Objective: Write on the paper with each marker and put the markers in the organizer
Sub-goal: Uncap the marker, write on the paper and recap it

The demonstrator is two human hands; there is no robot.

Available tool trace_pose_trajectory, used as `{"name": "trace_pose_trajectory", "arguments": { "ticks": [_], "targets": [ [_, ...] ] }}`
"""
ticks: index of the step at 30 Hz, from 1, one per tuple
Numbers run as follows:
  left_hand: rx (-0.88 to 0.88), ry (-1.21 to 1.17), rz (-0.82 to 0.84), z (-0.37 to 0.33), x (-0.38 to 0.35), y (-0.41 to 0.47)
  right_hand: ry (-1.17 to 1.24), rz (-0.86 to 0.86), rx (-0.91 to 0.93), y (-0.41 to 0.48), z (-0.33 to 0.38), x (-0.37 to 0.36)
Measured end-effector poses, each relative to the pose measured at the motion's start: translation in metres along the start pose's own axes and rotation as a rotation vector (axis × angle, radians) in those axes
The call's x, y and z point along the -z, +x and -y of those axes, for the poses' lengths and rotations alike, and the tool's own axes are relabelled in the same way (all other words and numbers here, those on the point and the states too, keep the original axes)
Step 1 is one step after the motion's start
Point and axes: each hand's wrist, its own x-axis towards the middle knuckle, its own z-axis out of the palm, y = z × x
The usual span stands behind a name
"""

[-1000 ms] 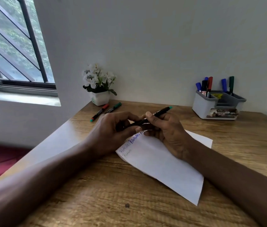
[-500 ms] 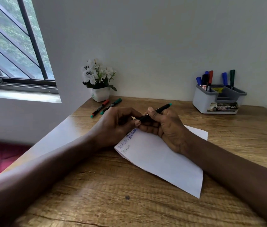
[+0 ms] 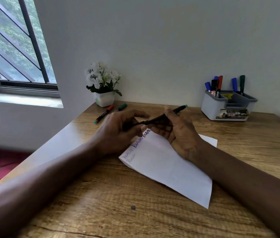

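Both hands hold one black marker with a green end just above the top of the white paper. My left hand grips its near end, which is hidden in the fingers. My right hand holds the barrel, and the green end sticks out past it to the upper right. The paper lies slanted on the wooden table and carries a few lines of handwriting at its top left. A grey and white organizer at the back right holds several upright markers.
Two more markers lie at the back left, one with a red cap and one with a green cap. A white pot of white flowers stands behind them against the wall. The table's left edge runs beside a window.
The hands have shifted slightly and the left fingers have loosened along the marker's near end. The camera has tilted, so the table sits lower in the frame.
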Motion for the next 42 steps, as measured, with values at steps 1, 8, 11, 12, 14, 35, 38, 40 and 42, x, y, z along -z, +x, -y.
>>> {"name": "trace_pose_trajectory", "arguments": {
  "ticks": [1, 8, 11, 12, 14, 35, 38, 40, 42],
  "targets": [
    [0.031, -0.055, -0.044, 0.003, 0.003, 0.002, -0.008, -0.030, 0.022, 0.000, 0.001, 0.001],
    [0.245, 0.197, -0.181, 0.032, 0.024, 0.005, -0.144, -0.071, 0.069, 0.000, 0.002, 0.003],
    [0.226, 0.314, -0.063, 0.027, 0.020, 0.009, -0.187, -0.019, 0.083, 0.000, 0.001, 0.004],
    [0.217, 0.373, -0.010, 0.025, 0.019, 0.009, -0.202, -0.001, 0.086, 0.000, 0.000, 0.004],
    [0.213, 0.451, 0.060, 0.022, 0.018, 0.009, -0.237, 0.030, 0.089, 0.001, -0.001, 0.004],
    [0.397, 0.463, 0.392, 0.007, 0.028, -0.010, -0.520, 0.129, 0.174, -0.011, 0.001, 0.000],
    [0.406, 0.459, 0.405, 0.008, 0.028, -0.009, -0.472, 0.229, 0.077, -0.023, 0.009, -0.003],
    [0.402, 0.456, 0.401, 0.009, 0.028, -0.009, -0.490, 0.352, -0.007, -0.030, 0.012, -0.004],
    [0.397, 0.454, 0.401, 0.009, 0.028, -0.008, -0.570, 0.408, -0.011, -0.035, 0.010, -0.005]
  ]
}}
